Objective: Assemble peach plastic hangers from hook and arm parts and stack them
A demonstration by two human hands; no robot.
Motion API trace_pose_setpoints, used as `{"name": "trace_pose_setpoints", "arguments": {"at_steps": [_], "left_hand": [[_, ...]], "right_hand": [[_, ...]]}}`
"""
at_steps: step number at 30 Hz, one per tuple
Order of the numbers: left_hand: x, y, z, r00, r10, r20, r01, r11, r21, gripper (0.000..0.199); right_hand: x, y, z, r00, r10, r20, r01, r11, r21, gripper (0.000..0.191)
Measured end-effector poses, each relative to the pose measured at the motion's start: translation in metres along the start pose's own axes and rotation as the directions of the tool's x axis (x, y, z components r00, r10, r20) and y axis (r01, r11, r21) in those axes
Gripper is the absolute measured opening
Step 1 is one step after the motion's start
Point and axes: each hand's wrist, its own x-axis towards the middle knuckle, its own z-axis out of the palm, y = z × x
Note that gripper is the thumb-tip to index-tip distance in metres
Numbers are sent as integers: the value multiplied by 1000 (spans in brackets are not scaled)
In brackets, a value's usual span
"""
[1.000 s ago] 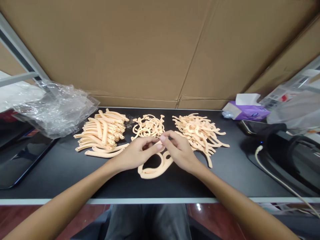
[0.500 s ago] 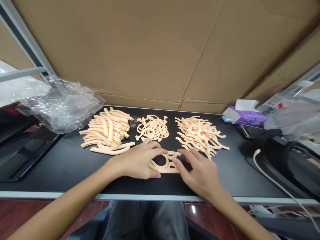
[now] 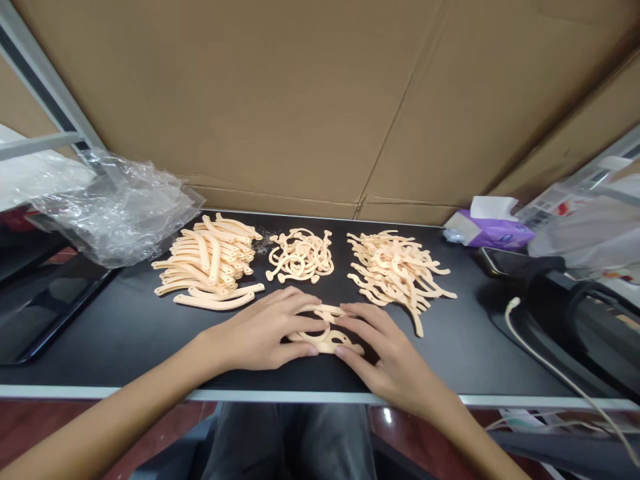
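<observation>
With fingers half-curled, left hand and right hand clasp a cream frame, its left end hidden.

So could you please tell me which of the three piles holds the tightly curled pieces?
The middle pile, the smallest of the three: its pieces curl like hoops, whereas the left pile and right pile hold more gently bent strips.

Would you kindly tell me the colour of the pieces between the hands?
The pieces are pale peach, seen in the head view.
</observation>
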Motion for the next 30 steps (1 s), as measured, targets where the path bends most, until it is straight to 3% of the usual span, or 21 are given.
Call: {"name": "trace_pose_setpoints", "arguments": {"at_steps": [6,14,21,27,30], "left_hand": [[-5,4,7,998,41,-36,-39,997,61,33],[-9,3,11,995,44,-84,-24,975,223,39],[-8,3,12,998,7,-57,9,961,277,41],[-8,5,12,999,8,-45,6,955,295,44],[-8,5,11,999,11,-49,2,965,263,41]], "right_hand": [[1,-5,-2,997,-79,-7,78,995,-68,38],[0,-6,-1,999,-32,-3,31,988,-151,38],[2,-8,-5,988,-151,9,152,986,-63,22],[2,-8,-6,989,-148,9,148,989,-10,18],[1,-7,-4,996,-87,18,88,995,-50,25]]}}
